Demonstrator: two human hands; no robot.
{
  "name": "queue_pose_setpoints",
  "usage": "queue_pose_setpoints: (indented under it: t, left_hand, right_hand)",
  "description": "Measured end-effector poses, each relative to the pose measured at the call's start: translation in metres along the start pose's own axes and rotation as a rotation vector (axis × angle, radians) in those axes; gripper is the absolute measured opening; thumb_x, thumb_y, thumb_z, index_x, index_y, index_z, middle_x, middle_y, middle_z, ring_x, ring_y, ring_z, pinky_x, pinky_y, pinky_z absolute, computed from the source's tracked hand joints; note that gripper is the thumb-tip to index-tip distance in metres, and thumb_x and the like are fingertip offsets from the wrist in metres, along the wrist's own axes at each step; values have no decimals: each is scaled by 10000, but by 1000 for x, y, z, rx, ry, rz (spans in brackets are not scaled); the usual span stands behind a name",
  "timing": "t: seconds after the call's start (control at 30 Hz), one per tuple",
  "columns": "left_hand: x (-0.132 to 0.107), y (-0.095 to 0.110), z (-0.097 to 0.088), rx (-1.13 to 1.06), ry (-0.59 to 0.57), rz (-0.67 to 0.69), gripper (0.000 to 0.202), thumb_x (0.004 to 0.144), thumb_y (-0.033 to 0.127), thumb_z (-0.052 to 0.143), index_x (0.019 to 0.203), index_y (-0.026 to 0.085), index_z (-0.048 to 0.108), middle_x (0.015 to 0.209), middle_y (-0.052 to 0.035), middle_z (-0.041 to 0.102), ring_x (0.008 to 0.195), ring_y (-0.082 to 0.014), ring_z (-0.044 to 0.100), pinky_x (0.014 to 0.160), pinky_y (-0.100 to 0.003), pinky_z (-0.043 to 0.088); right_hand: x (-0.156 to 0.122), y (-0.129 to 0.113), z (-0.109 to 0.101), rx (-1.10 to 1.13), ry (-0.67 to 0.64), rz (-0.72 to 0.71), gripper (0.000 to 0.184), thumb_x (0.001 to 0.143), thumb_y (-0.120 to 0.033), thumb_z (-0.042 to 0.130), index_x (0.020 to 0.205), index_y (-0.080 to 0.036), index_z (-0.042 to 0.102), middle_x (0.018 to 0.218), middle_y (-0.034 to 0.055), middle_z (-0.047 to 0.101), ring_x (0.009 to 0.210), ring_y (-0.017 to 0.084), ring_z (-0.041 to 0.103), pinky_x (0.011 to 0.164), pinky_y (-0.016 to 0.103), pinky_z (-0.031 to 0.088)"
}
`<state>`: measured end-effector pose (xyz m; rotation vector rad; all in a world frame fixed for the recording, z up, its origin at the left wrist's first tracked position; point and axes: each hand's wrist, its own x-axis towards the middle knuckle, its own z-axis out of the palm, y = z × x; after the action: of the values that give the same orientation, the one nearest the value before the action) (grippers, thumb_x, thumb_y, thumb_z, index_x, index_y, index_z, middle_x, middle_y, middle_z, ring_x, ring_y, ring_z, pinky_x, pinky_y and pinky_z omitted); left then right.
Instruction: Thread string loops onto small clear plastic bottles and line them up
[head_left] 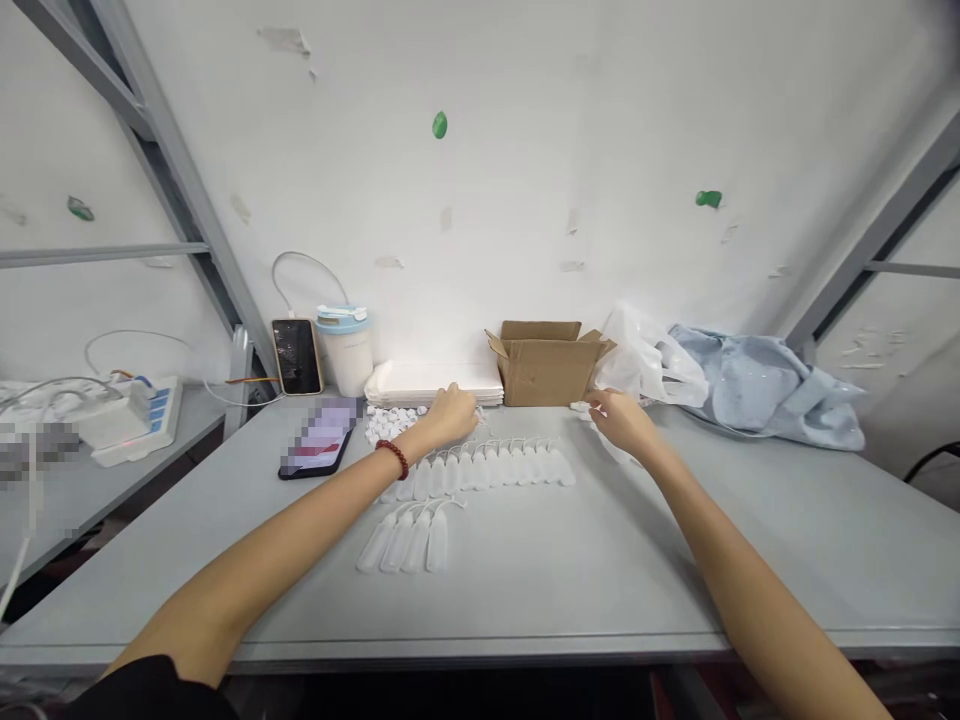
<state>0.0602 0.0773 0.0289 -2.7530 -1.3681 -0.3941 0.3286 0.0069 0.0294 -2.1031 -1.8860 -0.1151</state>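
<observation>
Grey surface [540,600] bears two rows of translucent corded pieces [478,472], seemingly done, with small white bits [386,424] left heaped by the curled left hand [453,413]; right hand [621,418] narrows near a plastic bag [651,362], both holds unclear.

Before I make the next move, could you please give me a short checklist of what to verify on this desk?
1. Left hand empty: cannot tell; the back of the hand hides its fingers.
2. Right hand empty: cannot tell; its fingers are too small to read beside the white plastic bag.
3. Cardboard box open: ok, its flaps are spread.
4. Front group of translucent tubes apart from the longer row: ok, four lie nearer the desk edge.
5. Cup covered: ok, its blue lid is on.
</observation>
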Motion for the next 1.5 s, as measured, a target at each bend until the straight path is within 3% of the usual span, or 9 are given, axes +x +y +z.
queue_pose_setpoints:
  t: [0.17, 0.37, 0.5, 0.67, 0.83, 1.03, 1.27, 1.5]
  left_hand:
    - [-3, -2, -8, -39, 57, -8, 224, 781, 158, 477, 709, 138, 689, 745, -120, 682, 851, -273, 567, 730, -354, 421]
    - [-28, -16, -26, -170, 192, -8, 211, 827, 272, 507, 805, 185, 698, 850, -43, 707, 890, -216, 568, 837, -328, 417]
    - [-45, -29, -35, -254, 360, -19, 198, 819, 280, 520, 784, 187, 691, 853, -50, 702, 918, -224, 551, 843, -348, 415]
    - [-58, -38, -36, -386, 488, -102, 195, 800, 307, 526, 775, 184, 676, 874, -42, 704, 925, -212, 565, 836, -333, 425]
    - [-64, -43, -28, -573, 475, -211, 197, 758, 333, 559, 808, 173, 663, 878, -48, 699, 860, -201, 609, 743, -295, 449]
    - [-64, -50, -19, -912, 423, -293, 304, 707, 360, 635, 930, 154, 608, 737, -43, 702, 680, -177, 629, 628, -266, 438]
    - [-65, -43, -20, -1217, 364, -356, 346, 633, 391, 717, 864, 146, 640, 787, -72, 713, 783, -202, 653, 651, -260, 447]
    - [-68, -31, -24, -1266, 302, -397, 401, 589, 421, 749, 852, 131, 661, 816, -93, 714, 804, -206, 648, 684, -278, 449]
  right_hand:
    - [2, 16, 4, -48, -6, 68, 353, 822, -93, 434, 1125, -83, 616, 1132, 198, 605, 1075, 291, 543, 780, 318, 417]
    - [11, 20, 16, -21, -53, -27, 367, 872, -125, 407, 1197, -103, 576, 1169, 152, 612, 1089, 223, 547, 857, 268, 386]
    - [24, 21, 26, -3, -71, -65, 297, 860, -153, 441, 1078, -126, 640, 1143, 116, 636, 1031, 191, 580, 835, 230, 389]
    - [33, 26, 40, -29, -50, -18, 262, 805, -118, 481, 1013, -108, 640, 1055, 142, 664, 985, 225, 598, 791, 255, 397]
    - [33, 28, 51, -25, -35, 1, 255, 798, -118, 475, 1013, -119, 611, 1032, 138, 667, 955, 232, 608, 763, 267, 400]
    - [30, 28, 52, -8, -25, 56, 207, 785, -155, 500, 980, -134, 565, 981, 137, 663, 906, 261, 606, 701, 298, 395]
    - [26, 22, 47, 37, -17, 37, 222, 757, -112, 506, 978, -121, 510, 943, 134, 651, 871, 232, 592, 692, 269, 381]
    - [22, 12, 45, 90, -34, 51, 281, 747, -142, 551, 1022, -86, 526, 972, 156, 657, 861, 220, 608, 684, 247, 385]
